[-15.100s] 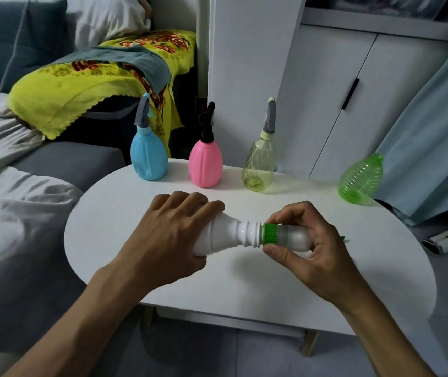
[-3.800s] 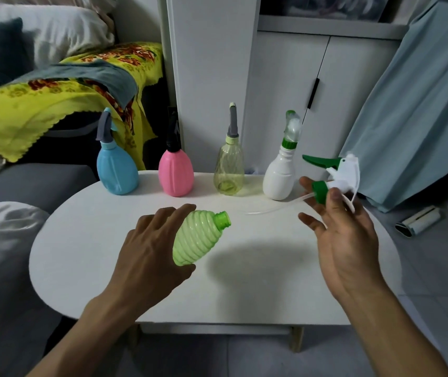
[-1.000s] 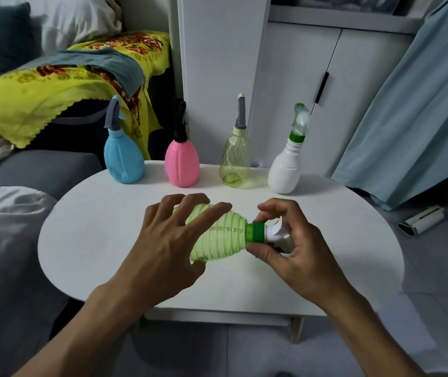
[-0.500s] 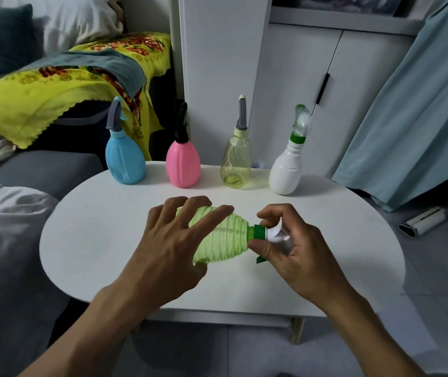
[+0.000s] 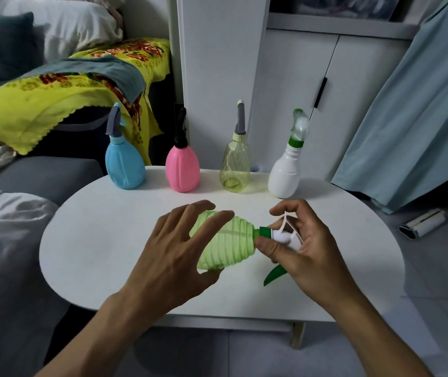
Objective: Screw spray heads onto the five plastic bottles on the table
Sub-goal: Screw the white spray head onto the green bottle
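Observation:
A ribbed green bottle (image 5: 231, 244) lies sideways above the white oval table (image 5: 103, 240), neck pointing right. My left hand (image 5: 179, 254) grips its body from the left. My right hand (image 5: 303, 247) holds the white spray head (image 5: 285, 236) at the neck, thumb on its dark green collar; the green trigger (image 5: 274, 274) sticks out below the hand. At the table's far edge stand a blue bottle (image 5: 124, 165), a pink bottle (image 5: 182, 167), a clear yellowish bottle (image 5: 235, 165) and a white bottle (image 5: 285, 172), each upright with a spray head on top.
A grey sofa with a yellow flowered cloth (image 5: 54, 102) lies at the left. White cabinet doors (image 5: 299, 91) and a pale blue curtain (image 5: 413, 118) stand behind the table. A rolled object (image 5: 421, 223) lies on the floor at the right.
The spray head has turned in my right hand: its green trigger now points down below the hand, and my fingers have shifted on the collar. The left hand still holds the green bottle.

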A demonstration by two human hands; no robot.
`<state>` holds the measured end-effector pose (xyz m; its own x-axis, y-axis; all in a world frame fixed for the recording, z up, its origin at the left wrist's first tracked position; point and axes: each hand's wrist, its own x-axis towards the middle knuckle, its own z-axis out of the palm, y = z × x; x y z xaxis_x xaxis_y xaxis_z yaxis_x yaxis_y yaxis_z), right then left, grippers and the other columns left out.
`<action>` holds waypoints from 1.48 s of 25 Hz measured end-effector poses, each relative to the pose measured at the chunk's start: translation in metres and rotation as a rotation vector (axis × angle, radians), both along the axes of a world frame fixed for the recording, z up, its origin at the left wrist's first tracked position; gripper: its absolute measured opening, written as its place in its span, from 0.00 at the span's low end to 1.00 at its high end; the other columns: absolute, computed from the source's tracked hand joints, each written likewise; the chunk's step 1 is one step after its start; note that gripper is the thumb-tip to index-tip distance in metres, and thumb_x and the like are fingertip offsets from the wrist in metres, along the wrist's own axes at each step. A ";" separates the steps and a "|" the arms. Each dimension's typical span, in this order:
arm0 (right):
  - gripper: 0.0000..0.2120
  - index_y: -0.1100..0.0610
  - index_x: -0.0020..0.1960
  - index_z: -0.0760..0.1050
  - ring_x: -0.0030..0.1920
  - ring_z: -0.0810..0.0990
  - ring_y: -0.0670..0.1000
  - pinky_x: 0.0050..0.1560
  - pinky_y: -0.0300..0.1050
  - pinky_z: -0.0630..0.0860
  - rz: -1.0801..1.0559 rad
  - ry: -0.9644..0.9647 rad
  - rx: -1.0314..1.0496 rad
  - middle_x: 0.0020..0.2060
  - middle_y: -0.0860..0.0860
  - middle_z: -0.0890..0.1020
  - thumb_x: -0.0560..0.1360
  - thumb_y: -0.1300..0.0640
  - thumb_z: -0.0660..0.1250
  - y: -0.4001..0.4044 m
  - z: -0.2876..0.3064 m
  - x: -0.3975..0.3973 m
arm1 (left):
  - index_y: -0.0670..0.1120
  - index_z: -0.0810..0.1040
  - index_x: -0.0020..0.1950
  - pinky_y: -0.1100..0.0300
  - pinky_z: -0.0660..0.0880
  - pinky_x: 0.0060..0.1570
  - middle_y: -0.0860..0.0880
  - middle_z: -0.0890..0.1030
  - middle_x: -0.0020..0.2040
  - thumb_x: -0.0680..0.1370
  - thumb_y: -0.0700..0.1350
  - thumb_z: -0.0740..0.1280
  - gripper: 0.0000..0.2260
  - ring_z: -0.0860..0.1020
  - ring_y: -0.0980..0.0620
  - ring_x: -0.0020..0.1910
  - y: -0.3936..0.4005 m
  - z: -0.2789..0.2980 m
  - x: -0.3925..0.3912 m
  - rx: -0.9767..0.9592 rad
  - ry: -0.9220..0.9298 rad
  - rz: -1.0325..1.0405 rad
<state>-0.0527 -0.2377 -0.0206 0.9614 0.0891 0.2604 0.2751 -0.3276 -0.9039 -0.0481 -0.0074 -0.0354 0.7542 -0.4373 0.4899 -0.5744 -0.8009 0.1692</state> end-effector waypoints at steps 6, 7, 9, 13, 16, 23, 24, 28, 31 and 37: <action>0.31 0.67 0.69 0.72 0.69 0.73 0.65 0.68 0.60 0.70 0.453 0.594 1.108 0.67 0.69 0.74 0.74 0.47 0.70 -0.019 0.020 0.006 | 0.54 0.71 0.67 0.53 0.79 0.52 0.52 0.82 0.56 0.64 0.57 0.78 0.34 0.81 0.52 0.53 -0.009 0.011 -0.004 -0.589 0.613 -0.208; 0.32 0.67 0.71 0.69 0.71 0.70 0.65 0.70 0.61 0.68 0.529 0.556 1.192 0.69 0.69 0.72 0.74 0.51 0.71 -0.015 0.020 0.006 | 0.51 0.73 0.65 0.51 0.80 0.52 0.47 0.82 0.55 0.65 0.55 0.78 0.32 0.82 0.48 0.52 -0.014 0.012 -0.007 -0.766 0.810 -0.305; 0.29 0.64 0.70 0.73 0.70 0.72 0.63 0.69 0.60 0.69 0.553 0.428 1.194 0.67 0.65 0.76 0.72 0.55 0.74 -0.005 0.013 0.006 | 0.44 0.78 0.62 0.48 0.78 0.53 0.39 0.83 0.54 0.65 0.55 0.77 0.29 0.82 0.43 0.52 -0.025 0.012 -0.013 -1.096 1.211 -0.479; 0.22 0.58 0.63 0.80 0.66 0.77 0.60 0.62 0.58 0.76 0.507 0.325 1.083 0.63 0.57 0.82 0.71 0.52 0.75 0.009 0.009 0.005 | 0.40 0.81 0.60 0.44 0.78 0.51 0.36 0.83 0.53 0.63 0.57 0.79 0.32 0.81 0.37 0.52 -0.028 0.009 -0.015 -1.346 1.648 -0.543; 0.21 0.55 0.54 0.85 0.57 0.83 0.54 0.60 0.53 0.79 0.352 0.302 0.983 0.52 0.55 0.86 0.64 0.47 0.81 0.008 0.011 0.008 | 0.39 0.78 0.63 0.44 0.79 0.44 0.32 0.81 0.53 0.63 0.56 0.79 0.34 0.81 0.35 0.48 -0.030 0.007 -0.014 -1.418 1.666 -0.551; 0.12 0.55 0.46 0.87 0.49 0.85 0.51 0.61 0.56 0.76 0.069 0.252 0.856 0.48 0.55 0.88 0.66 0.52 0.72 0.014 0.015 0.009 | 0.44 0.84 0.54 0.51 0.80 0.47 0.39 0.84 0.50 0.59 0.61 0.80 0.31 0.83 0.42 0.47 -0.041 0.002 -0.011 -1.374 1.275 -0.324; 0.11 0.55 0.46 0.87 0.49 0.85 0.50 0.58 0.53 0.77 0.044 0.237 0.863 0.47 0.55 0.88 0.66 0.53 0.72 0.014 0.016 0.009 | 0.43 0.83 0.56 0.49 0.80 0.50 0.38 0.84 0.53 0.59 0.61 0.80 0.32 0.83 0.41 0.50 -0.041 0.004 -0.008 -1.389 1.220 -0.299; 0.15 0.57 0.49 0.85 0.51 0.84 0.51 0.55 0.51 0.78 0.087 0.204 0.938 0.48 0.55 0.87 0.65 0.50 0.76 0.009 0.018 0.009 | 0.45 0.77 0.64 0.43 0.78 0.57 0.37 0.81 0.59 0.62 0.58 0.80 0.34 0.80 0.37 0.57 -0.035 0.004 -0.006 -1.304 1.149 -0.363; 0.23 0.60 0.58 0.80 0.57 0.81 0.57 0.58 0.56 0.78 0.373 0.299 1.009 0.54 0.60 0.83 0.68 0.48 0.78 0.005 0.018 0.008 | 0.45 0.77 0.65 0.47 0.80 0.49 0.38 0.82 0.56 0.69 0.58 0.74 0.28 0.82 0.36 0.51 -0.031 0.009 -0.009 -1.342 1.512 -0.523; 0.17 0.58 0.51 0.82 0.52 0.83 0.56 0.51 0.54 0.80 0.271 0.232 0.989 0.48 0.59 0.84 0.68 0.48 0.77 0.015 0.019 0.008 | 0.43 0.80 0.61 0.48 0.80 0.40 0.35 0.82 0.52 0.62 0.58 0.79 0.32 0.82 0.35 0.46 -0.029 0.009 -0.006 -1.387 1.484 -0.462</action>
